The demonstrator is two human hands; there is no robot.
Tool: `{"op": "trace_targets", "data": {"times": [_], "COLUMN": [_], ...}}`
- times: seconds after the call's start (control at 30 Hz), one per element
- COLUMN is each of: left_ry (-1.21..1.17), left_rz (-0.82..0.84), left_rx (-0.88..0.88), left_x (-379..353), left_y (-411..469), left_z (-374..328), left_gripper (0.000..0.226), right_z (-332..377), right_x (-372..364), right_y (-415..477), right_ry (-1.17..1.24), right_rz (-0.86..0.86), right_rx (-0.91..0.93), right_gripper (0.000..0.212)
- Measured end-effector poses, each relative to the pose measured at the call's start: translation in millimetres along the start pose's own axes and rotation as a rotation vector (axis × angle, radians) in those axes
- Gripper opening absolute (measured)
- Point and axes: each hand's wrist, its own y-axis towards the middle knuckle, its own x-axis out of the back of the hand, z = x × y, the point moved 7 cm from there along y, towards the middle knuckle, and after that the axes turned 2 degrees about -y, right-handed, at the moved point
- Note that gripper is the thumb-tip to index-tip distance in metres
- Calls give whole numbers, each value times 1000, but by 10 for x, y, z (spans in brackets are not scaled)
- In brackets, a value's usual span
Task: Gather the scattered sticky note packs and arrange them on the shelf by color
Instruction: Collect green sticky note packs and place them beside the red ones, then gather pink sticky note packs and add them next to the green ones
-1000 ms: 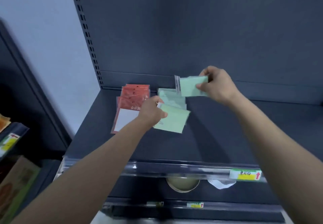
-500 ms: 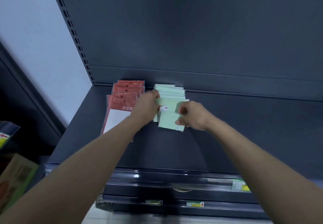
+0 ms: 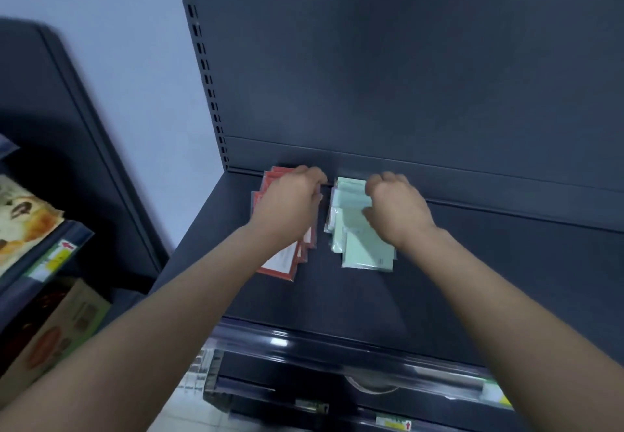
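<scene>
Flat rectangular red sticky note packs (image 3: 282, 264) in glossy clear sleeves, fanned at back left of matte dark grey metal shelf (image 3: 489, 263). Left hand (image 3: 287, 203) on top, fingers curled over stack's far edge. Pale green sticky note packs (image 3: 366, 251) just beside them, toward shelf middle. Right hand (image 3: 398, 210) fingers curled round upper ones. Print on packs too blurred to read.

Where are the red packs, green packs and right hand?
red packs (image 3: 281, 258): head view, front pack's label
green packs (image 3: 366, 252): head view, front pack's face
right hand (image 3: 398, 212): head view, back of hand

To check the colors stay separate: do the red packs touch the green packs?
Apart. Head view shows bare shelf between the red packs and the green packs.
</scene>
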Motion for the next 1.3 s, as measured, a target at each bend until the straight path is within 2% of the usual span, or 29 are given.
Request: {"op": "trace_targets", "data": {"times": [0.17,0.33,0.47,0.6,0.97,1.3], "left_ry": [102,204,322,415,511,482], "left_rz": [-145,-293,-394,-462,-571,-668], "left_rx": [-1,123,251,388,739,1126], "left_x": [852,1844,2596,3115,4068,4444], "left_y": [-342,-1022,-1703,-2365,-4025,-4871], "left_z": [188,679,1092,1434,2281,2971], "left_gripper": [25,26,24,21,23,22], "right_z": [808,1960,3046,3923,5955,7149], "right_x": [640,1143,1363,1436,1525,1432], "right_y": [53,-72,-293,-531,-1218,-1306], "right_ry": [110,259,362,402,456,414], "right_rz": [-134,-238,-224,-224,-169,-93], "right_rx": [213,453,659,778,1063,1267], "right_gripper": [28,30,35,29,35,31]}}
